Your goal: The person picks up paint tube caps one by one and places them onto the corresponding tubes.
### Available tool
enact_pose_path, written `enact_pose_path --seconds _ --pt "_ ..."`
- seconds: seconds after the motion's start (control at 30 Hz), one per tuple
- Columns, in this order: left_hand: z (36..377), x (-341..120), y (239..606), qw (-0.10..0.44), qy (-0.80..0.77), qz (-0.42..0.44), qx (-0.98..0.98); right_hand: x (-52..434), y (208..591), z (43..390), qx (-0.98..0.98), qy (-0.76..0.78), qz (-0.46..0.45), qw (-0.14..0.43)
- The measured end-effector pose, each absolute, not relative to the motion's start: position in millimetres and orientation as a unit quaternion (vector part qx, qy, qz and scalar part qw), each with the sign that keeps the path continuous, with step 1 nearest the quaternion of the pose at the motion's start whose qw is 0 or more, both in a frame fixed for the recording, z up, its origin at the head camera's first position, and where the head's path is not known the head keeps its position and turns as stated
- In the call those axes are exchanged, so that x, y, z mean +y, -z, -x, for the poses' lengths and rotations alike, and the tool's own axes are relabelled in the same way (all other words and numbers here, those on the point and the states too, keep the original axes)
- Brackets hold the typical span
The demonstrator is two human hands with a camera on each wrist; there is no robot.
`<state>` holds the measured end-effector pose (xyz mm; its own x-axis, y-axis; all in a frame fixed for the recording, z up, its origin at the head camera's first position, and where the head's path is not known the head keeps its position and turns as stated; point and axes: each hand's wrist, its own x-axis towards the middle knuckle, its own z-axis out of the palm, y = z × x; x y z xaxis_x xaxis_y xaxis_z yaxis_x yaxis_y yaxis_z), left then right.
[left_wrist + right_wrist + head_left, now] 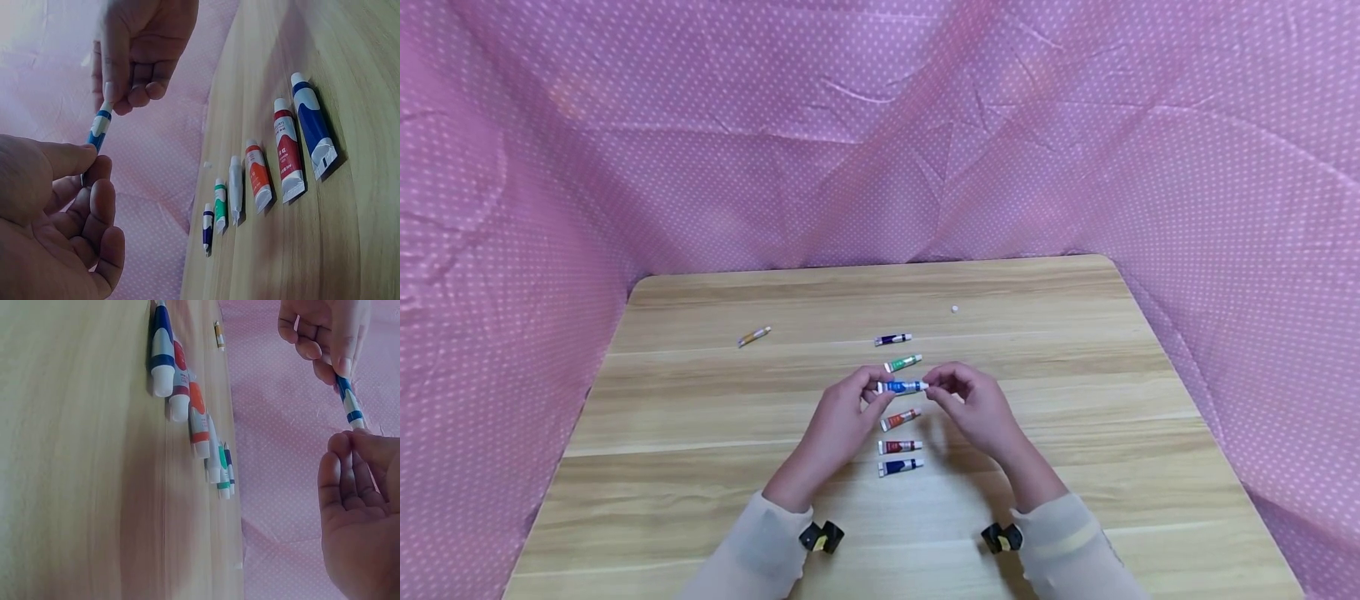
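My left hand (847, 408) pinches the lower body of a small blue paint tube (904, 387) between thumb and fingers. At the tube's other end, the thumb and fingertips of my right hand (973, 408) pinch its white cap (357, 424). The wrist views show the tube raised above the table. Below it lies a row of paint tubes: purple (892, 340), green (903, 363), orange (900, 419), red (900, 447) and dark blue (900, 467). A silvery white tube (235, 187) lies between the green and orange ones; in the head view the held tube covers it.
A yellow-ochre paint tube (754, 337) lies apart at the back left of the wooden table (700, 400). Toward the back right sits a small white round piece (955, 308). Pink dotted cloth (880, 167) hangs behind the table and along both sides.
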<state>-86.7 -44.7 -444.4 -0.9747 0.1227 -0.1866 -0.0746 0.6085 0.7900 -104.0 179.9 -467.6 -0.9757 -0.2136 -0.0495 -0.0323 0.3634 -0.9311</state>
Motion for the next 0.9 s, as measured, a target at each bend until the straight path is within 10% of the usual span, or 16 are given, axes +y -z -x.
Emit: enact_pose_path --seconds 0.9 --pt "69.7 -39.1 443.0 0.006 -0.324 -0.069 0.944 169.4 475.9 94.2 0.796 0.581 0.067 0.156"
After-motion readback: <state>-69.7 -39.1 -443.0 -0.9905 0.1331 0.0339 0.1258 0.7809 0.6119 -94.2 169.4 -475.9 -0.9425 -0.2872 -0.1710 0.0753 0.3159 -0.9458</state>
